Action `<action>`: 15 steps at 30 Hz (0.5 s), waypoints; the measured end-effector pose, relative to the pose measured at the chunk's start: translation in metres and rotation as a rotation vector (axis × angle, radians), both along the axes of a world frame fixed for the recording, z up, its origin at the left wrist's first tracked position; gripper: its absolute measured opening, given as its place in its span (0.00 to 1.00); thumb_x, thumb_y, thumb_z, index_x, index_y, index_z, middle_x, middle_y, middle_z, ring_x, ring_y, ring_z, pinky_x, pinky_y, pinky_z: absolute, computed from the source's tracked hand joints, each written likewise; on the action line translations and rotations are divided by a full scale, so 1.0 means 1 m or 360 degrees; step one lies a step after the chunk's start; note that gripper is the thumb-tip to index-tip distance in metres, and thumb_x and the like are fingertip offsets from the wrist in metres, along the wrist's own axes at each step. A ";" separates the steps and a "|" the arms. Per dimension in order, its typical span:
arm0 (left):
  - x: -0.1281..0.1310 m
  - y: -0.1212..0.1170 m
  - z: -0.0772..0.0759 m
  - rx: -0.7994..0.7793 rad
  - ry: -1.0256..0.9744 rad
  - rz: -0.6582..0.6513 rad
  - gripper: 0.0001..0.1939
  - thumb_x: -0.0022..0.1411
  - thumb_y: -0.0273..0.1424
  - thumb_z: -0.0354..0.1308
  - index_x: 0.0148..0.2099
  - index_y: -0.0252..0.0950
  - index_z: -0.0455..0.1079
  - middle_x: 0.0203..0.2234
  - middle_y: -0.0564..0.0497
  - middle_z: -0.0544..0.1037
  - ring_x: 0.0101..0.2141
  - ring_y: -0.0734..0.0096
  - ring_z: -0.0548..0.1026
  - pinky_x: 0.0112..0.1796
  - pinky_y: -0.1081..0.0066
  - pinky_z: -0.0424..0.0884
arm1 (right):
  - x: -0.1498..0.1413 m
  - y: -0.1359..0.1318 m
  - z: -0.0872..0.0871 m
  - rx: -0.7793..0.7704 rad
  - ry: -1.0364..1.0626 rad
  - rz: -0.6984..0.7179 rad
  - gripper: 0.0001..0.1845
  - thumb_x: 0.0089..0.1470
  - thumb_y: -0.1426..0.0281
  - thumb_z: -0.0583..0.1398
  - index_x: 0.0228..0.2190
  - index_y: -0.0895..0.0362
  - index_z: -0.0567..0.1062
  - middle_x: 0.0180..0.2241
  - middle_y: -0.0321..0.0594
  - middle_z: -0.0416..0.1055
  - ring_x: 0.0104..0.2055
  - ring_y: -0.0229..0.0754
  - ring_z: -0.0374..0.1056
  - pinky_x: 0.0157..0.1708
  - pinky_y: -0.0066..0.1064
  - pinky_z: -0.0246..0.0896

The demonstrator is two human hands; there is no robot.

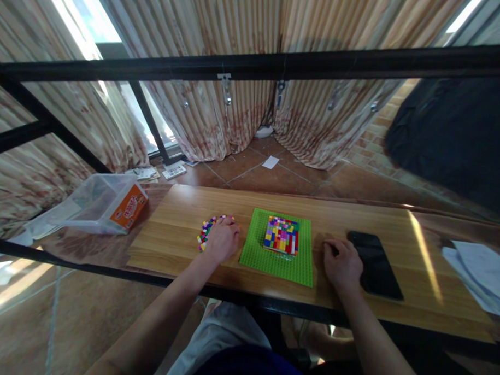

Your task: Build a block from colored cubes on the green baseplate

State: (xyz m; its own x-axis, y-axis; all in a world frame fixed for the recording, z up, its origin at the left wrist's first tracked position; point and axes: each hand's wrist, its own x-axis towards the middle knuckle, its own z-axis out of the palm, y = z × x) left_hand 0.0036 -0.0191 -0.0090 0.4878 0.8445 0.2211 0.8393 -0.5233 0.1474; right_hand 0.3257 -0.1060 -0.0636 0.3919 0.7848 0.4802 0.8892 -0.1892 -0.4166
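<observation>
My left hand [222, 239] reaches over the right side of a loose pile of small coloured toy bricks [204, 233], fingers curled downward; what they hold, if anything, is hidden. To its right lies a green studded baseplate [256, 253]. On the plate sits a square block of toy bricks [281, 235] in mixed colours, stacked in layers, with something clear at its near edge. My right hand [343, 265] rests on the table between the baseplate and a black tablet-like device [376, 266]. Its fingers are curled in, and nothing shows in them.
The wooden table [162, 233] has a dark metal frame, with a black bar [254, 65] crossing beyond it. A clear plastic bin [106, 199] with an orange label stands at the left. Papers [479, 272] lie at the far right. Striped curtains [234, 34] hang behind.
</observation>
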 end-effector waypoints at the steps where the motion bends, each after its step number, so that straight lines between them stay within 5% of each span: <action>1: 0.000 0.000 0.000 0.0006 0.0012 -0.0002 0.12 0.62 0.26 0.50 0.33 0.37 0.76 0.38 0.45 0.76 0.44 0.59 0.72 0.48 0.58 0.66 | 0.000 0.000 0.000 -0.0004 0.0005 -0.0004 0.13 0.54 0.66 0.55 0.31 0.58 0.78 0.33 0.45 0.73 0.35 0.45 0.68 0.34 0.33 0.61; 15: -0.002 0.001 0.001 -0.0010 -0.0076 0.0051 0.11 0.64 0.25 0.48 0.37 0.35 0.72 0.39 0.44 0.76 0.44 0.59 0.72 0.48 0.58 0.66 | -0.001 0.001 0.001 0.0044 0.0031 0.0008 0.12 0.54 0.67 0.55 0.30 0.57 0.77 0.33 0.44 0.73 0.37 0.45 0.67 0.37 0.34 0.61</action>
State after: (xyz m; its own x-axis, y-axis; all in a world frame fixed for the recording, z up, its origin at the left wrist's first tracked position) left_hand 0.0018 -0.0183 -0.0080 0.4495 0.8609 0.2381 0.8474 -0.4954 0.1911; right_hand 0.3244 -0.1049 -0.0630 0.3973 0.7732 0.4943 0.8819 -0.1728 -0.4386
